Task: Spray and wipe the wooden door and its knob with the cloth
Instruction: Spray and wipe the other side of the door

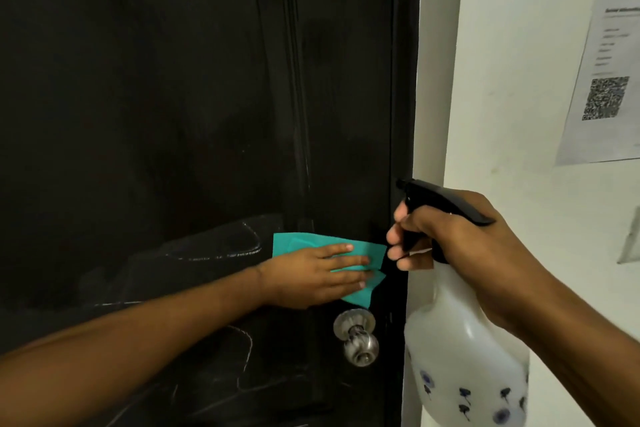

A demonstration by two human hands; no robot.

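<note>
A dark, glossy wooden door (173,97) fills the left and middle of the head view. Its silver round knob (358,338) sits low near the door's right edge. My left hand (311,276) presses a teal cloth (298,243) flat against the door just above the knob, fingers straight and pointing right. My right hand (460,243) grips the neck of a white spray bottle (464,357) with a black trigger head, fingers curled round the trigger. The nozzle points left at the door edge, just right of the cloth.
A white wall (502,114) runs along the door's right side. A printed paper sheet with a QR code (606,80) hangs on it at the upper right. The dark door frame (405,80) separates door and wall.
</note>
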